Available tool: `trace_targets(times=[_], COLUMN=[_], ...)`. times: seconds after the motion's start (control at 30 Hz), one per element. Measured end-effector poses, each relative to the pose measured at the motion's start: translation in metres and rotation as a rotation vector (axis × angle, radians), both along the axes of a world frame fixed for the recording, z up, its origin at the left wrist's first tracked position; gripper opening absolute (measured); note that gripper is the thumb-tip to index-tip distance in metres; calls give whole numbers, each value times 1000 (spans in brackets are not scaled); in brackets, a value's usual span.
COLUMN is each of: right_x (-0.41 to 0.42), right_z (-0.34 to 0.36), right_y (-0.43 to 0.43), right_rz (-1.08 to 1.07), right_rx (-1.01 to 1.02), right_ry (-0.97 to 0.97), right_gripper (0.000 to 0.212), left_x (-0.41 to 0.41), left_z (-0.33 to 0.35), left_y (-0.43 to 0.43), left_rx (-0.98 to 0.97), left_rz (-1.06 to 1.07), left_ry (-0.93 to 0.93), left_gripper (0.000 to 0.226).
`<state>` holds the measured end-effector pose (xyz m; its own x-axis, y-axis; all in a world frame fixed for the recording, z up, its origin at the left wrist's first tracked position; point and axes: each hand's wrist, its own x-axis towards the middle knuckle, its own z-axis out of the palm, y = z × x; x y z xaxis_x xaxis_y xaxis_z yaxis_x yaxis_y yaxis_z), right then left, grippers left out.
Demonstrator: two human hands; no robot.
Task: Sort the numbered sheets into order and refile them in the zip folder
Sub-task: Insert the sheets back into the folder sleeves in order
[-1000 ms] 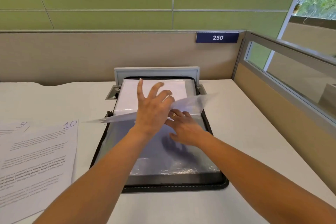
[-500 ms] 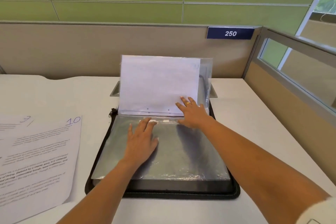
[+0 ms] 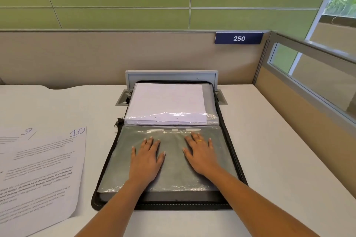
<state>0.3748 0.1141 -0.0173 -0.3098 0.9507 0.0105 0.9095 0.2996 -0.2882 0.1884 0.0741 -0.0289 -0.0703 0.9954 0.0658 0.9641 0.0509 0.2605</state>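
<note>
The zip folder lies open in the middle of the desk, its spine running across and its black zip border showing all round. My left grip and right grip rest palm-down, side by side but apart, on the top clear sleeve of the near half. The fingers are straight and spread wide, and they hold nothing. The sleeve is glossy, wrinkled along its near edge and grey beneath, so I judge it empty, slick and floppy; which edge is its mouth I cannot tell. On the far half a filed sheet lies white inside another sleeve, its number too faint to read. Sheet 10 lies loose on the desk, well to the left of the folder, overlapping sheet 9. Each carries printed text and a blue handwritten numeral at its top right corner. These sheets should be light, limp and quick to crease. I judge a pinch at a free corner or long edge best, with the page supported so that it does not buckle while sliding in. The folder itself looks stiff and, with its thick stack, fairly heavy.
</note>
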Motion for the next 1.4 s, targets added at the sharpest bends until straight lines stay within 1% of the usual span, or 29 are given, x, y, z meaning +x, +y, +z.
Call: trace_targets(times=[0.13, 0.17, 0.23, 0.27, 0.3, 0.37, 0.43, 0.53, 0.57, 0.67, 0.73, 0.83, 0.9, 1.0, 1.13, 1.23, 1.33, 1.4], right_x=[-2, -1, 1, 2, 3, 3, 0, -13, -19, -46, -69, -118, -155, -210, -276, -309, -331, -343], right_z=[0, 0, 1, 1, 2, 6, 11, 18, 20, 24, 26, 31, 36, 42, 38, 28, 16, 12], right_y=[-24, -28, -34, -37, -39, -42, -42, -44, -45, -48, -48, -50, -53, -58, -67, -78, -83, -83], right_rz=[50, 59, 80, 88, 93, 86, 70, 50, 48, 57, 70, 84, 117, 199, 349, 452, 410, 318], right_rx=[-14, -17, -28, -37, -49, -70, -78, -77, -80, -88, -80, -50, -42, -41, -130, -209, -258, -252], right_ry=[21, 27, 38, 43, 51, 75, 76, 67, 71, 72, 89, 161, 198, 171, 128, 27, -110, -115], right_gripper=[54, 54, 54, 54, 53, 51, 48, 43, 42, 39, 35, 34, 34, 36, 45, 59, 75, 79], left_x=[1, 2, 4, 4, 4, 0, -10, -39, -50, -84, -112, -160, -196, -250, -317, -358, -387, -401], left_z=[3, 4, 6, 7, 9, 11, 12, 12, 13, 19, 20, 21, 22, 25, 24, 18, 14, 9], left_y=[-13, -17, -24, -27, -31, -37, -43, -50, -53, -63, -70, -85, -95, -107, -119, -120, -121, -123], left_rx=[-31, -45, -71, -68, -51, 31, 156, 324, 351, 345, 348, 349, 316, 254, 202, 116, 3, -73], left_rz=[8, 5, 5, -1, -5, -4, 4, 26, 51, 142, 183, 226, 284, 381, 479, 508, 508, 514], left_ry=[5, 2, 5, 2, -2, -36, -89, -67, -63, -69, -64, -58, -70, -106, -136, -129, -122, -117], left_gripper=[98, 92, 67, 58, 54, 46, 31, 18, 19, 29, 26, 16, 21, 26, 41, 52, 61, 67])
